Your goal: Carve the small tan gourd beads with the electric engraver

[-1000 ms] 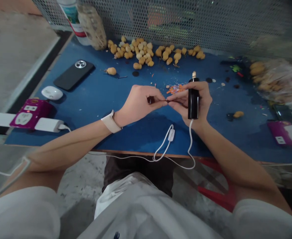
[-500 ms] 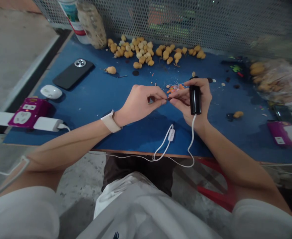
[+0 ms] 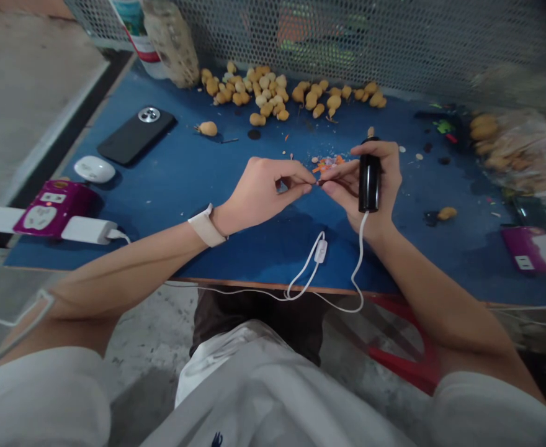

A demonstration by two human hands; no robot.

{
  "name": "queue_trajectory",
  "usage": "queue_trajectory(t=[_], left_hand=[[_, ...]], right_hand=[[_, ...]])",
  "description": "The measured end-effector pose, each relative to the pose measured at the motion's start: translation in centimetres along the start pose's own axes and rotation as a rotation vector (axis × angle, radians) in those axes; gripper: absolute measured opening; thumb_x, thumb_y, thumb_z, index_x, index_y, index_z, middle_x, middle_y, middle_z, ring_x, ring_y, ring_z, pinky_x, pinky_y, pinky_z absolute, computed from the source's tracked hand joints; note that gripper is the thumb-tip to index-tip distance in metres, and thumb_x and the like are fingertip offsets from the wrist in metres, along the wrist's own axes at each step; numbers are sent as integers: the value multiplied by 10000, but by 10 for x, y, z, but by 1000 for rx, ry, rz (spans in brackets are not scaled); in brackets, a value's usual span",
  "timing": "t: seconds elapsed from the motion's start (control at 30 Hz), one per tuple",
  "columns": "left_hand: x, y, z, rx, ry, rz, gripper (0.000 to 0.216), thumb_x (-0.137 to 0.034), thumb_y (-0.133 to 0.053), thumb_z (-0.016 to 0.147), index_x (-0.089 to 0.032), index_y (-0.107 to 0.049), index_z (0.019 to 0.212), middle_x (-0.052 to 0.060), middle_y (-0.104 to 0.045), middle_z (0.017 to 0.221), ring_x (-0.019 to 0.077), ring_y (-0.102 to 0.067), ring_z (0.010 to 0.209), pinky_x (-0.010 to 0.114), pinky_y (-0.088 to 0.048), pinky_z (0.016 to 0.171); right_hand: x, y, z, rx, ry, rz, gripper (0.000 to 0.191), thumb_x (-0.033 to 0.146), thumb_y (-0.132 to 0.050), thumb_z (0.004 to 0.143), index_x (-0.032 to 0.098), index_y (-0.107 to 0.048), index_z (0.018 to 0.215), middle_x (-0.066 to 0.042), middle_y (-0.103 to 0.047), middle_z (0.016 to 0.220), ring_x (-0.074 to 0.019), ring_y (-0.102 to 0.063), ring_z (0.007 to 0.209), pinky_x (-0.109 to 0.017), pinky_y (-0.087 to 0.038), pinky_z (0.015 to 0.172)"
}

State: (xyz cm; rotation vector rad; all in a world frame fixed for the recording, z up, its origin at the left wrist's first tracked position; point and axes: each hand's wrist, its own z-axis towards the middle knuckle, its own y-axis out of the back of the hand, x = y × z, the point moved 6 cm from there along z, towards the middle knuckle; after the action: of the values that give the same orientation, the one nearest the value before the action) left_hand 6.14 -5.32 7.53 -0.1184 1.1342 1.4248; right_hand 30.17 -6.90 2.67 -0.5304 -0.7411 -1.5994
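Observation:
My right hand [image 3: 387,186] is wrapped around a black cylindrical corded tool [image 3: 370,183], held upright with a small tan tip on top and a white cable [image 3: 360,248] running from its lower end. The thumb and forefinger of this hand also reach left and pinch. My left hand [image 3: 264,189] is closed in a pinch, its fingertips almost touching those of the right. Something tiny and dark sits between the fingertips, too small to name. Just behind them lies a pile of small orange and purple bits [image 3: 329,164] on the blue table [image 3: 236,267].
Many small gourds [image 3: 266,93] line the back by a mesh panel [image 3: 394,49]. Left are a phone [image 3: 131,139], a white case [image 3: 94,169] and a purple power socket [image 3: 52,208]. A plastic bag [image 3: 538,149] lies right. An inline cable switch [image 3: 320,251] rests near the front.
My right hand has shifted slightly right with the black tool, which stands more upright. A small gap shows between the fingertips of the two hands. The left hand is nearly still.

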Motion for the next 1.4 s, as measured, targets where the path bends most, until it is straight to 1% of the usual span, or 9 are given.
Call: queue_trajectory(t=[0.17, 0.3, 0.4, 0.53, 0.73, 0.93, 1.1, 1.23, 1.4], left_hand=[[-1, 0, -1, 17, -6, -16, 155, -274, -837, 1201, -265, -992, 1204, 51, -992, 1087, 222, -941, 971, 345, -733, 936], [-2, 0, -1, 31, -5, -29, 166, -266, -825, 1198, -275, -990, 1210, 44, -993, 1091, 221, -944, 968, 348, -728, 936], [-2, 1, -1, 27, 16, -38, 166, -264, -825, 1188, -281, -989, 1202, 44, -992, 1081, 226, -946, 970, 356, -736, 949], [-1, 1, -1, 34, 44, -45, 163, -296, -824, 1188, -280, -985, 1210, 52, -993, 1082, 236, -947, 980, 369, -753, 958], [-2, 1, 0, 43, 56, -80, 173, -278, -813, 1190, -263, -984, 1212, 64, -993, 1105, 233, -950, 990, 361, -754, 961], [-2, 2, -1, 47, 60, -92, 157, -285, -819, 1206, -264, -974, 1219, 59, -989, 1091, 230, -954, 998, 348, -755, 960], [1, -1, -1, 57, 55, -75, 157, -396, -889, 1189, -263, -961, 1231, 68, -987, 1088, 236, -942, 987, 356, -759, 957], [2, -2, -1, 59, 49, -61, 122, -378, -891, 1173, -271, -950, 1173, 58, -978, 1037, 230, -924, 936, 359, -748, 928], [1, -3, -1, 68, 55, -41, 127, -320, -835, 1168, -273, -942, 1120, 33, -965, 977, 224, -916, 895, 355, -738, 912]], right_hand=[[-1, -1, 0, -11, -3, -22, 714, 653, -1108, 1034, 424, -640, 1522, 25, -935, 1123, -322, -997, 1139, -568, -865, 1086], [-2, 0, 1, -26, -45, -43, 754, 685, -1127, 998, 416, -631, 1498, 23, -933, 1108, -338, -993, 1175, -584, -862, 1110], [4, -3, 2, -24, -58, -44, 720, 675, -1111, 1022, 432, -631, 1500, 17, -942, 1129, -330, -991, 1163, -579, -860, 1117], [13, -7, 2, -4, 18, -6, 672, 623, -1079, 1061, 452, -634, 1535, 28, -958, 1155, -297, -982, 1047, -561, -874, 1036], [2, -2, 2, -12, -130, -55, 714, 566, -1142, 1001, 426, -620, 1466, 5, -938, 1186, -366, -975, 1300, -652, -838, 1190], [3, -3, 3, -7, -135, -3, 772, 593, -1197, 933, 423, -635, 1434, 19, -926, 1156, -359, -989, 1227, -631, -850, 1171], [0, -3, 0, -6, -134, -28, 765, 571, -1178, 959, 430, -628, 1472, 6, -923, 1183, -375, -976, 1295, -632, -847, 1157], [-3, -5, -1, 13, -112, -31, 732, 620, -1158, 979, 437, -644, 1468, 16, -921, 1122, -365, -989, 1230, -615, -858, 1116], [-4, -7, -1, 18, -114, -25, 782, 729, -1161, 940, 444, -656, 1465, 19, -916, 1075, -357, -998, 1153, -590, -869, 1068]])
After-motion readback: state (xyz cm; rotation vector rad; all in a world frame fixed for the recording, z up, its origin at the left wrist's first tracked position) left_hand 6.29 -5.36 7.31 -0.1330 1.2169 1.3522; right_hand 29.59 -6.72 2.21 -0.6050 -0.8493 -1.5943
